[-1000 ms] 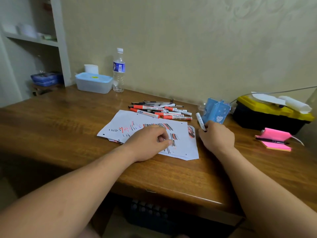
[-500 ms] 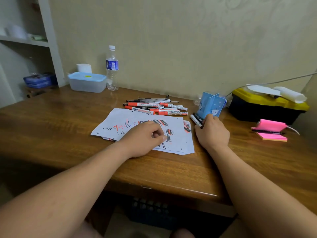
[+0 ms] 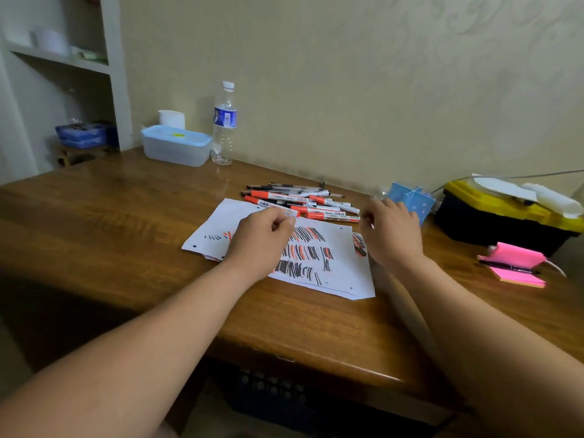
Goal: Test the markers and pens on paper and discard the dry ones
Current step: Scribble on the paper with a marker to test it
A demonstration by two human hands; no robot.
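Markers (image 3: 303, 202): piled just beyond left hand (image 3: 257, 240), fingers curled, empty.
Right hand (image 3: 392, 235): blurred; grip cannot be told.

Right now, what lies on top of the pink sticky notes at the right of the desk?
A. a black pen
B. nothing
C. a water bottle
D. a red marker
A: a dark, slim pen lies across the pink sticky notes, while the red markers sit in the pile behind the paper and the bottle stands by the wall.
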